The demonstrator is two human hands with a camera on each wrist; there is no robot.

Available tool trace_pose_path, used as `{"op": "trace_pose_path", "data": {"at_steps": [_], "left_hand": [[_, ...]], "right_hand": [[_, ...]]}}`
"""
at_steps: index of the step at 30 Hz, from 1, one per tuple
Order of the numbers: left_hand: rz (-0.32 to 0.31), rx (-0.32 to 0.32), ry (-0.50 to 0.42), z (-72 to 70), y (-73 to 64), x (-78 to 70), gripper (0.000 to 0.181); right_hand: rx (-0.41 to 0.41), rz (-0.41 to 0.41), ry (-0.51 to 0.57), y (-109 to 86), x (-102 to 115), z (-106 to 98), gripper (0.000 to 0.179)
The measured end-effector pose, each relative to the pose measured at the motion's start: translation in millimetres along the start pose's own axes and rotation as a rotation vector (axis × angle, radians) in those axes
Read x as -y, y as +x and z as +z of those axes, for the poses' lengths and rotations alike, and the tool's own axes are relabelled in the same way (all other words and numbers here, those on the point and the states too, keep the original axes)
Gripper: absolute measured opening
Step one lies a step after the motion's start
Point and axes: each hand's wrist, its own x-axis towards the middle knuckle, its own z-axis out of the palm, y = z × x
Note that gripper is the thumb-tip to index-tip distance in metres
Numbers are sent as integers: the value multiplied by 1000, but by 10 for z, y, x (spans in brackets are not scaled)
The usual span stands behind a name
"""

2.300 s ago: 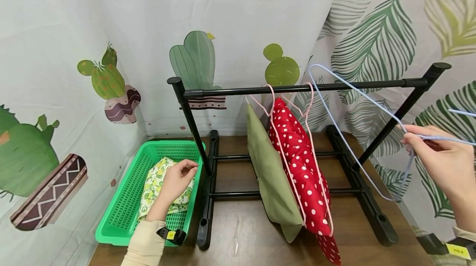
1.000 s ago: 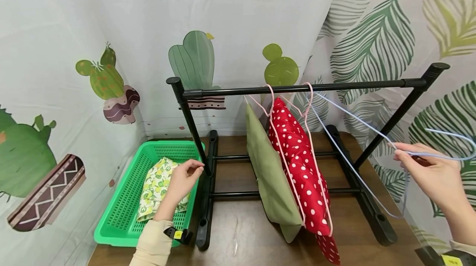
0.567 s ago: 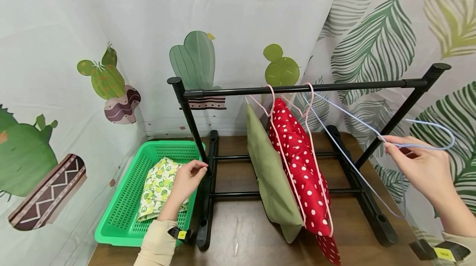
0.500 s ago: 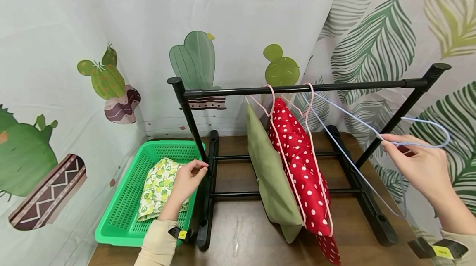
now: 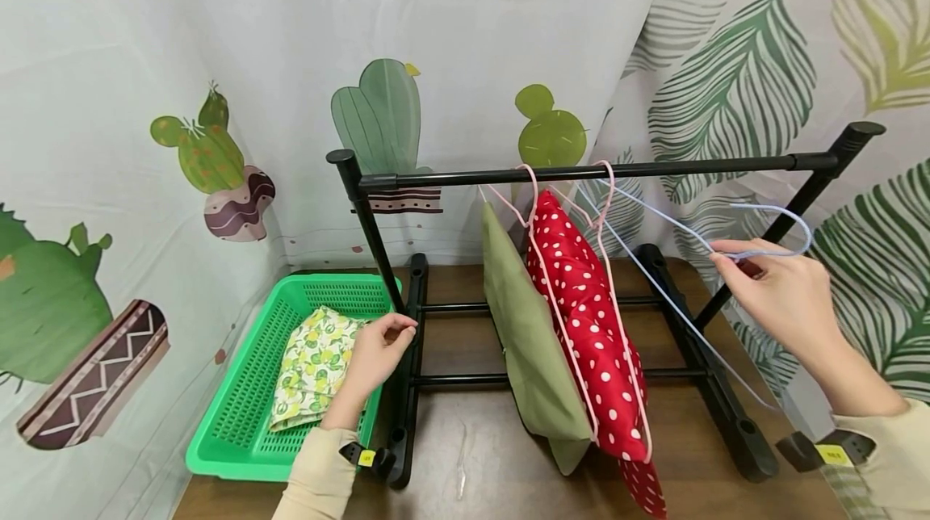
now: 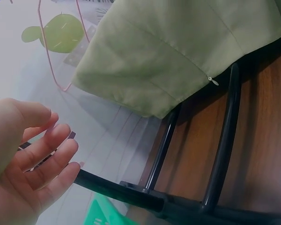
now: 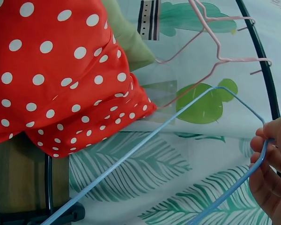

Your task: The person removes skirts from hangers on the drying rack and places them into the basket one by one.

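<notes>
Fingers of the left hand (image 5: 376,354): loosely curled, nothing held, above the right rim of the green perforated plastic basket (image 5: 247,395). Basket lies along the left edge of the brown wooden table (image 5: 479,439). In it we note a folded white cloth with lemon-and-leaf print (image 5: 312,366); looks thin, limp, best gathered by a corner. Mid-table, a black tubular rack (image 5: 443,179); from its bar, on pink wire hangers (image 5: 601,221), an olive-green cushion cover (image 5: 534,350) and a shiny red, white-dotted cushion cover (image 5: 581,318), both soft by their look.

Farther right, tilted in the air toward the table's right edge: a thin pale-blue wire hanger (image 7: 126,157), pinched by the right hand (image 5: 785,290), thumb against fingers, just below the hook. We judge it light, stiff, slightly springy, hardly fragile, perhaps slippery; that neck seems the surest hold.
</notes>
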Motion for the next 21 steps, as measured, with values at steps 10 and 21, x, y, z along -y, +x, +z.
{"op": "trace_pose_path", "data": {"at_steps": [10,21], "left_hand": [[-1,8,-39,115,13,48,6],[35,-11,-56,184,10,46,8]], "right_hand": [[46,19,-66,196,31,159,27],[81,104,-112,370,90,274,43]]}}
